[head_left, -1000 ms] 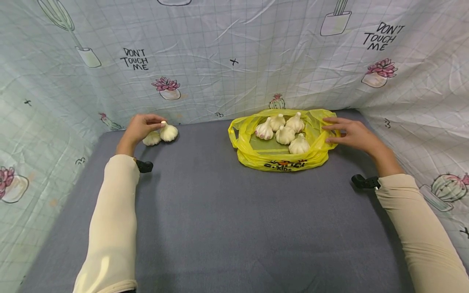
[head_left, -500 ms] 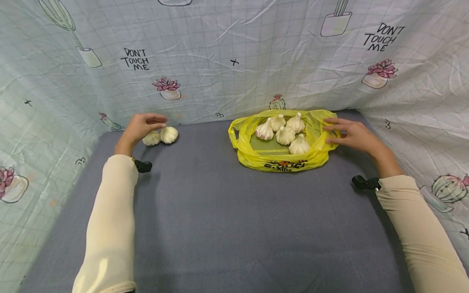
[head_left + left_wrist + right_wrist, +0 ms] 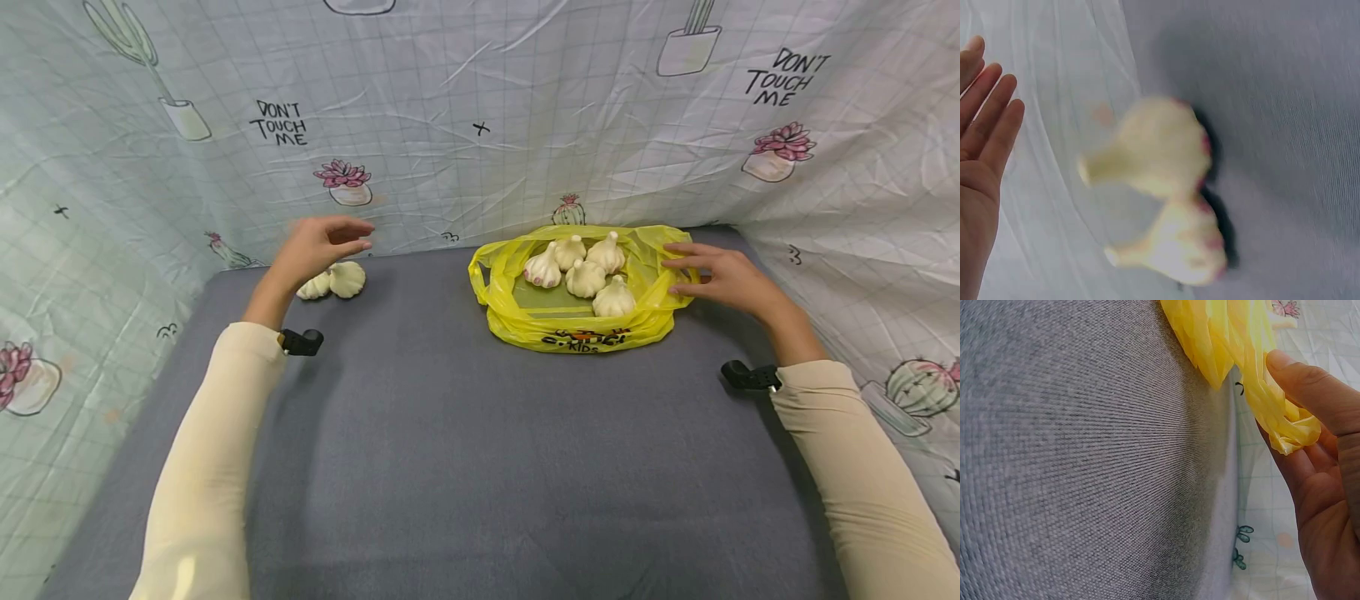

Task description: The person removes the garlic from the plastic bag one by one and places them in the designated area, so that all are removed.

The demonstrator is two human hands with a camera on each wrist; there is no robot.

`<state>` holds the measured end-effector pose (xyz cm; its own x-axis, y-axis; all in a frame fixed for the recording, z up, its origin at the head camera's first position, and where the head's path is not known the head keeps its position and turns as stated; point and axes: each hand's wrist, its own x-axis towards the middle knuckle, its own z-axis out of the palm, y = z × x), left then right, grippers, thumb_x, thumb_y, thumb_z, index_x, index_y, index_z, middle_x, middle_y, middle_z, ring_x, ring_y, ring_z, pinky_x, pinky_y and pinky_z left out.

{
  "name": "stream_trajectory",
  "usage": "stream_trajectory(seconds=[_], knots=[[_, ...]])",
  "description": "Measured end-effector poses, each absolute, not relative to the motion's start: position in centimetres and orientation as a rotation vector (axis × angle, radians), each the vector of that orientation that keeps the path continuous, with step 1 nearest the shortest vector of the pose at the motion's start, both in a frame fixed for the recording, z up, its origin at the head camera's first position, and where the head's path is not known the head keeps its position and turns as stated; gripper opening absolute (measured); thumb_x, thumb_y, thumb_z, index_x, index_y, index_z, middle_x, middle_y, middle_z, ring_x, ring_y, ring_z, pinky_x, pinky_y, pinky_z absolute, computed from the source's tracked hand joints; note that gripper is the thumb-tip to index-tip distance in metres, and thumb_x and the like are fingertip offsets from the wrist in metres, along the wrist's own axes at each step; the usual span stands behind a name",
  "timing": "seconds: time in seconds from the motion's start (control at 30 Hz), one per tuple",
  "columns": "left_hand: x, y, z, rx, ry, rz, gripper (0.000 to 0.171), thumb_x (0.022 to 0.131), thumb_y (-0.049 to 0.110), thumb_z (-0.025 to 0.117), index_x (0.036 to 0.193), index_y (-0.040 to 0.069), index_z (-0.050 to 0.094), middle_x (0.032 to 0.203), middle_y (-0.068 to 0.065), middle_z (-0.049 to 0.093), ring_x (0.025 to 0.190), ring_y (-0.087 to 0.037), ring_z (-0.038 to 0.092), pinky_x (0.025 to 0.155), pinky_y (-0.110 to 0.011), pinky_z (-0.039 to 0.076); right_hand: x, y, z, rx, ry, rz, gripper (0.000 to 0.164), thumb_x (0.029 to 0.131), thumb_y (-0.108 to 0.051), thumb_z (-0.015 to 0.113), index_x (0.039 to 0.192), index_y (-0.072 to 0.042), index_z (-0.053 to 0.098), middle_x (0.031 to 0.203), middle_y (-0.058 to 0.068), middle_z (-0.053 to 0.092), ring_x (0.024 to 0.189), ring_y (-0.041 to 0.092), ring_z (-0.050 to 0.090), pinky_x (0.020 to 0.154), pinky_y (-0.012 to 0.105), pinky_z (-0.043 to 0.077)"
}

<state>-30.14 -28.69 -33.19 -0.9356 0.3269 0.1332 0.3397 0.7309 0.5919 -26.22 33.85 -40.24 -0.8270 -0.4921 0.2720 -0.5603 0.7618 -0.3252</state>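
Observation:
Two garlic bulbs stand side by side at the table's far left, a nearer-centre garlic bulb and another garlic bulb partly covered by my hand. Above them hovers my left hand, fingers extended and holding nothing; the left wrist view puts it apart from both bulbs. A yellow plastic bag lies with its mouth spread at the back, right of centre. Several garlic bulbs rest inside it. My right hand holds the bag's right side, its thumb on one face and the fingers behind.
The grey tabletop runs from the bag toward me. A white printed cloth hangs behind the table and along both sides, close behind the bulbs and the bag. Black straps with small devices sit on both wrists.
My left hand has let go of the right-hand bulb's stem, then risen and shifted right. Both left bulbs stay in place. My right hand and the bag have not visibly moved.

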Motion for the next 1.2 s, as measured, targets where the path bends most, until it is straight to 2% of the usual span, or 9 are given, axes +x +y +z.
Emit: stream_trajectory(seconds=[0.23,0.43,0.6,0.73,0.87,1.0,1.2], knots=[[-29.0,-24.7,-32.9,-0.764,-2.846,-1.022,0.034,0.099,0.022,0.071,0.131,0.011,0.07,0.129,-0.012,0.069,0.12,-0.031,0.066,0.099,-0.045,0.053,-26.2,33.9,-40.3,0.849,-2.77,0.59,0.047,0.081,-0.014,0.086,0.125,-0.007,0.074,0.144,0.011,0.059,0.083,0.011,0.062,0.071,0.023,0.048],[-27.9,-21.7,-33.0,-0.948,-2.749,-0.978,0.03,0.095,0.013,0.074,0.125,0.008,0.073,0.122,-0.012,0.072,0.113,-0.028,0.069,0.097,-0.041,0.055,-26.3,34.0,-40.5,0.861,-2.756,0.588,0.047,0.08,-0.014,0.087,0.125,-0.007,0.074,0.143,0.01,0.059,0.082,0.01,0.063,0.07,0.021,0.048],[-27.2,-19.8,-33.3,-1.045,-2.707,-0.997,0.029,0.095,0.013,0.074,0.124,0.007,0.073,0.121,-0.011,0.073,0.111,-0.025,0.07,0.096,-0.038,0.056,-26.2,34.0,-40.4,0.855,-2.759,0.596,0.046,0.081,-0.013,0.086,0.125,-0.006,0.074,0.143,0.011,0.059,0.084,0.013,0.064,0.071,0.017,0.048],[-26.8,-18.3,-33.8,-1.106,-2.704,-1.032,0.03,0.097,0.014,0.072,0.126,0.005,0.071,0.123,-0.011,0.072,0.114,-0.024,0.069,0.099,-0.035,0.054,-26.2,33.9,-40.4,0.852,-2.764,0.596,0.046,0.081,-0.014,0.086,0.125,-0.007,0.074,0.144,0.01,0.059,0.085,0.015,0.065,0.071,0.021,0.05],[-26.4,-16.6,-34.3,-1.167,-2.687,-1.066,0.031,0.098,0.012,0.069,0.128,0.003,0.069,0.125,-0.013,0.071,0.116,-0.026,0.068,0.1,-0.037,0.054,-26.2,33.9,-40.3,0.854,-2.769,0.601,0.046,0.082,-0.014,0.086,0.125,-0.007,0.074,0.144,0.01,0.059,0.082,0.01,0.063,0.07,0.022,0.049],[-26.3,-14.8,-35.0,-1.218,-2.665,-1.085,0.031,0.099,0.013,0.068,0.129,0.004,0.069,0.126,-0.014,0.07,0.117,-0.029,0.067,0.099,-0.038,0.054,-26.1,33.9,-40.3,0.848,-2.777,0.612,0.046,0.082,-0.013,0.086,0.125,-0.007,0.074,0.144,0.011,0.059,0.078,0.004,0.058,0.068,0.018,0.046],[-26.1,-12.3,-35.8,-1.277,-2.654,-1.082,0.033,0.099,0.015,0.069,0.13,0.005,0.069,0.126,-0.012,0.07,0.111,-0.028,0.068,0.095,-0.043,0.055,-26.1,34.0,-40.4,0.849,-2.787,0.61,0.045,0.082,-0.013,0.085,0.126,-0.006,0.073,0.145,0.011,0.058,0.079,0.004,0.058,0.068,0.017,0.045]])
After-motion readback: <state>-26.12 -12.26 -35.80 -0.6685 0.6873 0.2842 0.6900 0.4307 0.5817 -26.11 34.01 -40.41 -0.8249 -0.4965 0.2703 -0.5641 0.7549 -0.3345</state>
